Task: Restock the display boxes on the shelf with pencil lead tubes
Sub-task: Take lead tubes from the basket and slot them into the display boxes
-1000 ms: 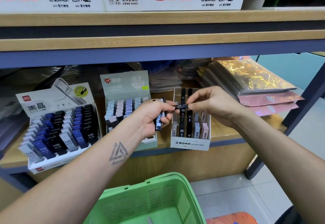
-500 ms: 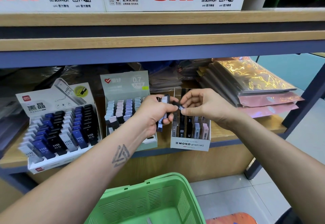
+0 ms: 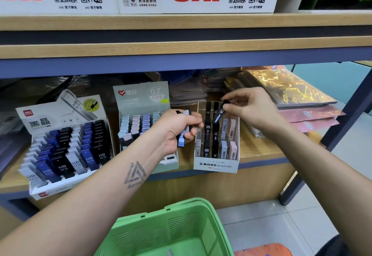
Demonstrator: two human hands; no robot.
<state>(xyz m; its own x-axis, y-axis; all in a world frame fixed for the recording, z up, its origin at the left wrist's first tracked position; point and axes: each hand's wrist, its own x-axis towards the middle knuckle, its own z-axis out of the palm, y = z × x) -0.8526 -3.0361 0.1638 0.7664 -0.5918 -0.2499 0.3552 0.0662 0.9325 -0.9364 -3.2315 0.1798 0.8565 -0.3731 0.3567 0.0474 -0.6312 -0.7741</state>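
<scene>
Right hand (image 3: 249, 109): pinches one black tube (image 3: 219, 114) above MONO box (image 3: 216, 165), tilted for slotting.
Left hand (image 3: 177, 129): grips spare tubes (image 3: 184, 133) close by, as supply.

Bare, sleeveless forearms; left forearm (image 3: 112, 191) bears a triangle tattoo (image 3: 135, 175).

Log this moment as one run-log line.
left hand: holds spare tubes | right hand: pinches black tube, tilted over MONO box | not yet slotted
</scene>
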